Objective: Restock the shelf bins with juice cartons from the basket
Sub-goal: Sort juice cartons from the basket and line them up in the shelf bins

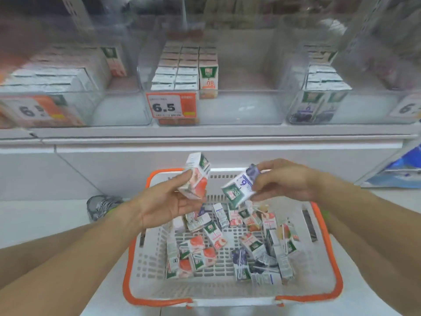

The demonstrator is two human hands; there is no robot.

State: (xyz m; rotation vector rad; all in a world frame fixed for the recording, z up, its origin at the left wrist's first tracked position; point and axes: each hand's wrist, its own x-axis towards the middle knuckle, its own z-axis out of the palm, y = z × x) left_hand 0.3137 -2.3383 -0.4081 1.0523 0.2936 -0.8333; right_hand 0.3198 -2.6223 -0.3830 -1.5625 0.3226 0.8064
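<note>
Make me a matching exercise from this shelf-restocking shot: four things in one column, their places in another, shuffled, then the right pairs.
Things:
1. red carton
2. purple carton
3. basket
4. price tag 6.5

Places:
A. front of the middle bin
B. held in the right hand
C. on the floor under both hands
D. held in the left hand

Pairs: 1-D, 2-B, 3-C, 4-A

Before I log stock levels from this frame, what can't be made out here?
- Head view, left bin: motion blur smears its cartons and price tag.
- Right price tag: cut off by the frame's right edge.
- Basket: the lower cartons lie hidden beneath the pile, uncountable.
- Purple carton in the right hand: print too small.
</note>
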